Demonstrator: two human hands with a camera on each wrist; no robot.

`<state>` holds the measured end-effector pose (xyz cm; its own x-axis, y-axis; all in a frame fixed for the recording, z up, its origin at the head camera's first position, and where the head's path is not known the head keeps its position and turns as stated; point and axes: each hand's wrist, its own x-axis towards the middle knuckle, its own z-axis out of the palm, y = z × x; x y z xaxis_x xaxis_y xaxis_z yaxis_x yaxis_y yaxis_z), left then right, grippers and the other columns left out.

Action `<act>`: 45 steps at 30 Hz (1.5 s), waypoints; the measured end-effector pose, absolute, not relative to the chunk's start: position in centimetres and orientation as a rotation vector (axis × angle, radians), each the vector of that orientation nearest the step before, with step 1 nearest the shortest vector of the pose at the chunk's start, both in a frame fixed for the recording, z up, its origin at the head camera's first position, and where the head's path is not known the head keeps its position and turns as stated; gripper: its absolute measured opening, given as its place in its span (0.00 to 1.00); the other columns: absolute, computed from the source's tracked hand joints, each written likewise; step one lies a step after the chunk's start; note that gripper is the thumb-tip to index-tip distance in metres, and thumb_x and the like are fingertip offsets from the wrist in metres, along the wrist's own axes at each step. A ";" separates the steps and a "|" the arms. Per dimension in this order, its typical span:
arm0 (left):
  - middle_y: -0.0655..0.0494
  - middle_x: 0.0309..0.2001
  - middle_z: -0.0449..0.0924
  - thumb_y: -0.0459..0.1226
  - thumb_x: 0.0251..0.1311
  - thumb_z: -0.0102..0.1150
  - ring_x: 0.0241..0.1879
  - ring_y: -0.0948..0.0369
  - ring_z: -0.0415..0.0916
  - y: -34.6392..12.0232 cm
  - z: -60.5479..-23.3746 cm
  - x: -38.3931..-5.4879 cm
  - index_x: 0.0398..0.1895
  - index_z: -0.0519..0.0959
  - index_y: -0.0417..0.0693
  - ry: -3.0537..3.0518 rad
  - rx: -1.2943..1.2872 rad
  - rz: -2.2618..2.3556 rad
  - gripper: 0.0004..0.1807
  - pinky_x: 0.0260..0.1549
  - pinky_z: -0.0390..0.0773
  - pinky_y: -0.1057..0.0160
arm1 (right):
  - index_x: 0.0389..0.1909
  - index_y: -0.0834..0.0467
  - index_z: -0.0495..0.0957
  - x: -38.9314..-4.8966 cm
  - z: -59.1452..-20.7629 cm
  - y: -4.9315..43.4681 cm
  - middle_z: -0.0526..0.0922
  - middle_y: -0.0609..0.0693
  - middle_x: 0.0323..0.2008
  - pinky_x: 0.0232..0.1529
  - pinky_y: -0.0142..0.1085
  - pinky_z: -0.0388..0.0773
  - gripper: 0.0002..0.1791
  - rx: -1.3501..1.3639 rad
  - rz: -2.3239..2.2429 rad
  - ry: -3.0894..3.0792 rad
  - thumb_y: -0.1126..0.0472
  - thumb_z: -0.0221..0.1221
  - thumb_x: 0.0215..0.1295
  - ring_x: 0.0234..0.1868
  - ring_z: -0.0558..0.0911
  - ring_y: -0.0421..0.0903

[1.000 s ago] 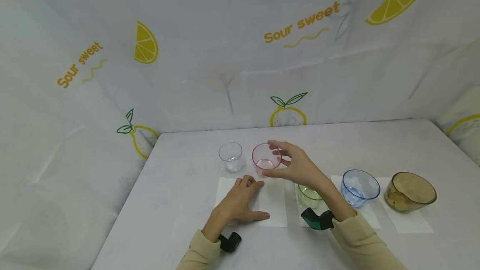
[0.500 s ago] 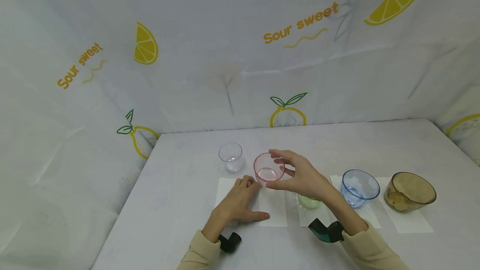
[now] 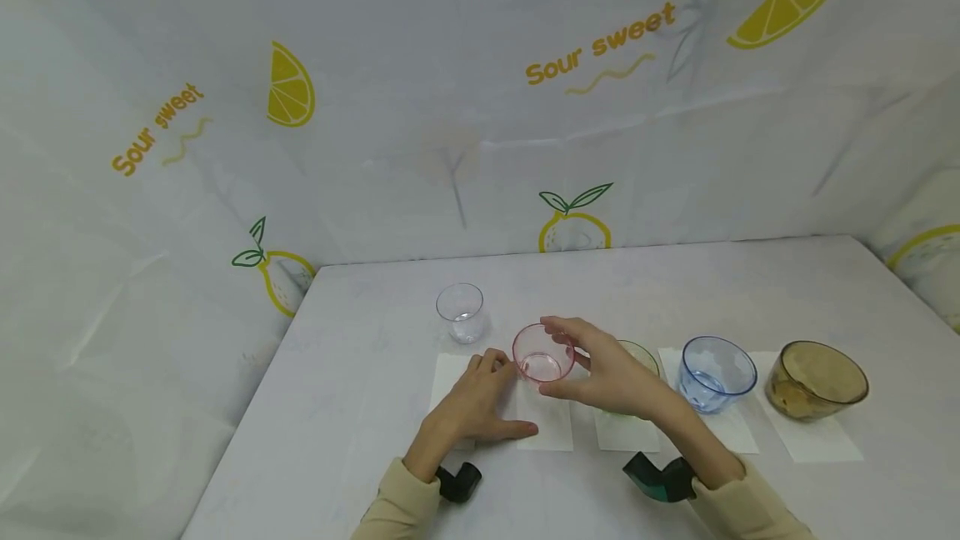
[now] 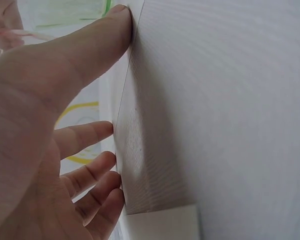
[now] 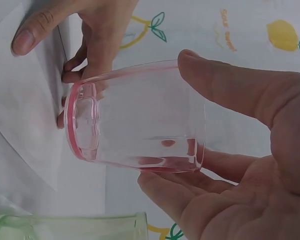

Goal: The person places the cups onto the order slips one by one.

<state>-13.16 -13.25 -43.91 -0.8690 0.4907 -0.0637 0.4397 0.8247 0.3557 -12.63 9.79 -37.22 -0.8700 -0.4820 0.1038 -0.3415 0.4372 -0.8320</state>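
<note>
My right hand (image 3: 611,377) grips a pink-tinted clear glass bowl (image 3: 542,363), thumb on one side and fingers on the other. In the right wrist view this pink bowl (image 5: 140,117) shows between thumb and fingers, its base a little off the table. It overlaps the far end of a white paper sheet (image 3: 545,423). Close to its left, my left hand (image 3: 474,407) rests with spread thumb and bent fingers, fingertips on the paper in the left wrist view. A colourless glass bowl (image 3: 465,325) stands behind my left hand.
A green glass bowl (image 3: 643,353) stands partly hidden behind my right hand. Further right are a blue bowl (image 3: 708,390) and a larger amber bowl (image 3: 806,390), each on a white sheet. Another sheet (image 3: 447,372) lies partly under my left hand. A lemon-printed cloth (image 3: 420,173) hangs behind the table.
My right hand has brought the pink bowl nearer to me and slightly right, over the paper's far end. More of the green bowl's rim shows. My left hand has stayed put.
</note>
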 end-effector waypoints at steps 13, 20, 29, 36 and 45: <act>0.50 0.63 0.69 0.58 0.49 0.77 0.60 0.53 0.69 -13.3 -44.0 -13.1 0.65 0.74 0.47 2.861 0.763 0.516 0.43 0.60 0.78 0.52 | 0.71 0.68 0.65 -11.4 -37.8 9.0 0.73 0.67 0.67 0.61 0.56 0.78 0.46 -0.710 -1.309 2.581 0.53 0.75 0.57 0.64 0.77 0.65; 0.50 0.62 0.70 0.58 0.49 0.76 0.59 0.53 0.69 -13.4 -44.0 -13.1 0.65 0.74 0.47 2.868 0.805 0.522 0.43 0.59 0.78 0.53 | 0.70 0.69 0.66 -11.3 -38.5 8.7 0.74 0.68 0.65 0.56 0.57 0.80 0.45 -0.721 -1.287 2.618 0.54 0.74 0.57 0.62 0.78 0.65; 0.50 0.62 0.70 0.58 0.49 0.76 0.60 0.52 0.69 -13.3 -44.0 -13.2 0.66 0.73 0.47 2.863 0.786 0.529 0.44 0.60 0.78 0.52 | 0.68 0.70 0.67 -11.2 -38.9 8.5 0.77 0.67 0.61 0.54 0.55 0.81 0.44 -0.746 -1.256 2.671 0.54 0.74 0.57 0.58 0.80 0.61; 0.49 0.63 0.70 0.59 0.49 0.76 0.61 0.52 0.69 -13.3 -43.9 -13.2 0.66 0.73 0.46 2.865 0.777 0.506 0.45 0.61 0.78 0.53 | 0.71 0.72 0.64 -11.1 -39.0 8.3 0.74 0.69 0.65 0.58 0.60 0.78 0.45 -0.752 -1.239 2.661 0.55 0.72 0.59 0.63 0.77 0.66; 0.49 0.61 0.71 0.59 0.50 0.76 0.59 0.53 0.71 -13.4 -43.9 -13.3 0.63 0.75 0.46 2.881 0.802 0.526 0.42 0.60 0.78 0.53 | 0.74 0.70 0.61 -11.0 -38.6 8.3 0.71 0.70 0.68 0.62 0.62 0.75 0.49 -0.774 -1.245 2.695 0.52 0.73 0.58 0.68 0.73 0.67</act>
